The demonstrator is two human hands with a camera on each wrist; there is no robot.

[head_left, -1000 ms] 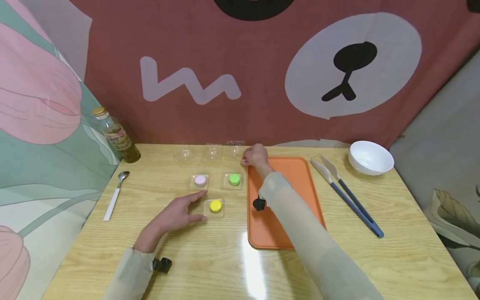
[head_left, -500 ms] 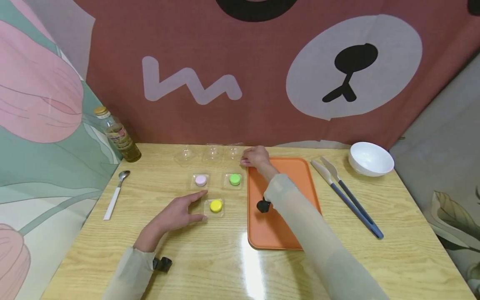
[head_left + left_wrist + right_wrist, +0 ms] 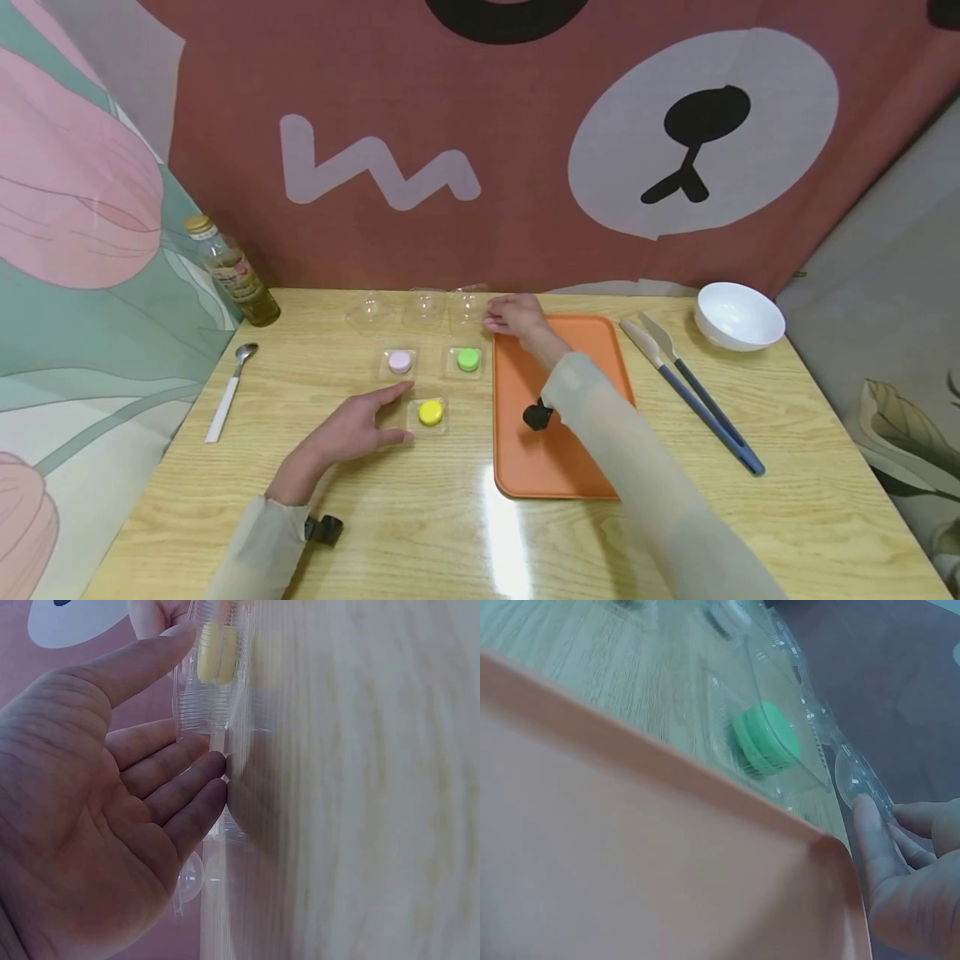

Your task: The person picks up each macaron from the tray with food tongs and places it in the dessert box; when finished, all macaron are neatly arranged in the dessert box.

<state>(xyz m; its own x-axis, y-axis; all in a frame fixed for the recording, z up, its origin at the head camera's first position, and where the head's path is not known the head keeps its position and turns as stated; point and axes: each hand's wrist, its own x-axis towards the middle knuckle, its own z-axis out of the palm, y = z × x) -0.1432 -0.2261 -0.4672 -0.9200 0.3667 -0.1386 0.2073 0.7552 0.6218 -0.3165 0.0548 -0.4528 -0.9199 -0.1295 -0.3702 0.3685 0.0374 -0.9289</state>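
Observation:
At the back of the table my right hand [image 3: 516,315] pinches the edge of a clear plastic domed lid [image 3: 859,780] between thumb and fingers. Two similar clear lids, a middle one [image 3: 425,307] and a left one [image 3: 371,308], stand to its left. My left hand [image 3: 356,427] lies with fingers and thumb spread beside a yellow macaron [image 3: 431,412] in a clear square tray; in the left wrist view its fingertips are close to that tray [image 3: 204,712]. Behind it, a lilac macaron [image 3: 400,362] and a green macaron [image 3: 468,359] sit in their own clear trays.
An orange tray [image 3: 525,467] lies under my right forearm. To its right are tongs [image 3: 708,408] and a white bowl [image 3: 739,316]. A bottle [image 3: 236,275] of yellowish liquid and a white-handled spoon [image 3: 222,404] are at the left. A printed cloth hangs behind the table.
My right wrist and forearm have swung a little to the right and lower, while the fingers stay at the right-hand lid, which tilts slightly. The left hand has not moved.

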